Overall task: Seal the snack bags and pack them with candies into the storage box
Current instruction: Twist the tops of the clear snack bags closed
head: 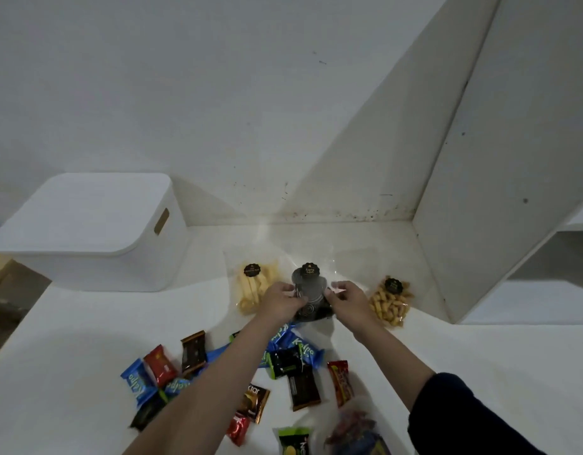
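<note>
1. Left hand [281, 300] and right hand [348, 298] pinch the dark snack bag [311, 292] at centre.
2. Yellow bag [255, 287] at its 9 o'clock, curl bag [390, 303] at 3.
3. Lidded box [96, 231] at 10 o'clock.
4. Candies [244, 372] scattered at 6 o'clock.

Blue candy wrappers [136, 382] read "Kalpa"; a brown sachet [254, 400] shows "ktar".

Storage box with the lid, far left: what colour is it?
White all over, the lidded plastic storage box; the head view shows it.
</note>
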A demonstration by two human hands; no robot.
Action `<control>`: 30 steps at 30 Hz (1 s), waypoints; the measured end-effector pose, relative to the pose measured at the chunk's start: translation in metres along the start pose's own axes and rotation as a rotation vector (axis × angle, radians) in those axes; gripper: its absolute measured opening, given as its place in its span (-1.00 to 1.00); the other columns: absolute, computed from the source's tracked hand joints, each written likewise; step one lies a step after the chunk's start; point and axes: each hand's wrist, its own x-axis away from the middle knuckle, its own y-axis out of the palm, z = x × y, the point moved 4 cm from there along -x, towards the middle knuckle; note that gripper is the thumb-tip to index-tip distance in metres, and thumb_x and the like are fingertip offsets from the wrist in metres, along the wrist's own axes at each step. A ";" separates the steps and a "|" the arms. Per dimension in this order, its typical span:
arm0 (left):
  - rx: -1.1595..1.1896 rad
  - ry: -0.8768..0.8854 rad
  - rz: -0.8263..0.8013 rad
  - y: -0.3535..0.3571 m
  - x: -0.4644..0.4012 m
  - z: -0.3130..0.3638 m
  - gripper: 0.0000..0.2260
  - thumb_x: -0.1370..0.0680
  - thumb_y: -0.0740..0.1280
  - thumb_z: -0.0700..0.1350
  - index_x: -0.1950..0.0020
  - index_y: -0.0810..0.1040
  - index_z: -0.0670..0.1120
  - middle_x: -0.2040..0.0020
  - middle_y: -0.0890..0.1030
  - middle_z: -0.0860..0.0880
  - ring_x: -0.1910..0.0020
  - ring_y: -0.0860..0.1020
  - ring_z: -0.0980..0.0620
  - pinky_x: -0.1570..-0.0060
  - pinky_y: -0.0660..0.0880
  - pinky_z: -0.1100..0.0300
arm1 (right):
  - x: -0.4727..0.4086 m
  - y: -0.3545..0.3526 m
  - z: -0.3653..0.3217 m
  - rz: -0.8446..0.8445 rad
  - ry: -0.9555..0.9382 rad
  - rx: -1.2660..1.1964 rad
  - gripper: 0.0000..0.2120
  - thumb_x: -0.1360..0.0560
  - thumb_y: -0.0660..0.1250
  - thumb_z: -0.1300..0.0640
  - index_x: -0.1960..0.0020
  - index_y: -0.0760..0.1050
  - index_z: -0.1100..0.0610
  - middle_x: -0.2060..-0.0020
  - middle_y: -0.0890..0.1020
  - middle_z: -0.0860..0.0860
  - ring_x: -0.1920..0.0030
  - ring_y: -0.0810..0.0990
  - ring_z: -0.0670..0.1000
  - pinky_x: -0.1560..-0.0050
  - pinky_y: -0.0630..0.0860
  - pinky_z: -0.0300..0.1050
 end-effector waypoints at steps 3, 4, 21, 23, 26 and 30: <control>-0.063 -0.020 0.068 0.011 -0.018 -0.007 -0.60 -0.43 0.46 -0.10 -0.20 0.46 -0.16 -0.14 0.57 -0.16 -0.07 0.57 -0.13 -0.09 0.55 -0.04 | -0.013 0.007 0.012 0.016 0.047 0.022 -0.61 -0.53 0.32 0.09 -0.30 0.37 0.20 -0.06 0.57 0.14 -0.03 0.56 0.07 0.08 0.47 -0.17; -0.100 -0.017 0.083 0.014 -0.023 -0.009 -0.62 -0.43 0.46 -0.08 -0.19 0.48 -0.16 -0.13 0.58 -0.15 -0.04 0.57 -0.10 -0.06 0.55 0.02 | -0.016 0.009 0.015 0.013 0.051 0.040 -0.57 -0.53 0.32 0.10 -0.33 0.34 0.22 -0.11 0.55 0.14 -0.06 0.54 0.06 0.00 0.45 -0.16; -0.208 0.355 -0.106 0.130 -0.032 0.042 -0.58 -0.56 0.26 -0.12 -0.41 0.33 -0.15 -0.38 0.40 -0.12 -0.33 0.41 -0.06 -0.30 0.36 0.14 | -0.017 -0.109 0.043 0.656 0.112 0.042 -0.55 -0.49 0.28 0.22 -0.36 0.30 0.22 -0.33 0.32 0.19 -0.33 0.35 0.18 -0.25 0.37 -0.05; -0.231 0.265 -0.294 0.153 -0.031 0.041 -0.52 -0.56 0.27 -0.10 -0.45 0.26 -0.13 -0.40 0.40 -0.11 -0.35 0.41 -0.06 -0.30 0.37 0.12 | -0.021 -0.117 0.052 0.599 0.230 -0.019 -0.46 -0.49 0.27 0.21 -0.43 0.22 0.24 -0.35 0.36 0.21 -0.34 0.38 0.20 -0.27 0.38 -0.01; -0.275 0.224 -0.388 0.169 -0.028 0.041 -0.50 -0.55 0.28 -0.11 -0.47 0.24 -0.13 -0.33 0.47 -0.13 -0.24 0.49 -0.07 -0.14 0.42 0.20 | -0.023 -0.120 0.057 0.495 0.298 -0.150 -0.41 -0.48 0.24 0.26 -0.47 0.15 0.26 -0.30 0.46 0.21 -0.28 0.44 0.19 -0.23 0.41 -0.03; -0.153 0.258 -0.333 0.163 -0.018 0.046 -0.50 -0.54 0.32 -0.12 -0.44 0.27 -0.13 -0.21 0.53 -0.09 -0.07 0.52 0.01 0.01 0.43 0.24 | -0.014 -0.125 0.050 0.511 0.231 -0.208 -0.47 -0.53 0.25 0.19 -0.45 0.20 0.21 -0.19 0.53 0.14 -0.09 0.50 0.06 -0.09 0.44 -0.10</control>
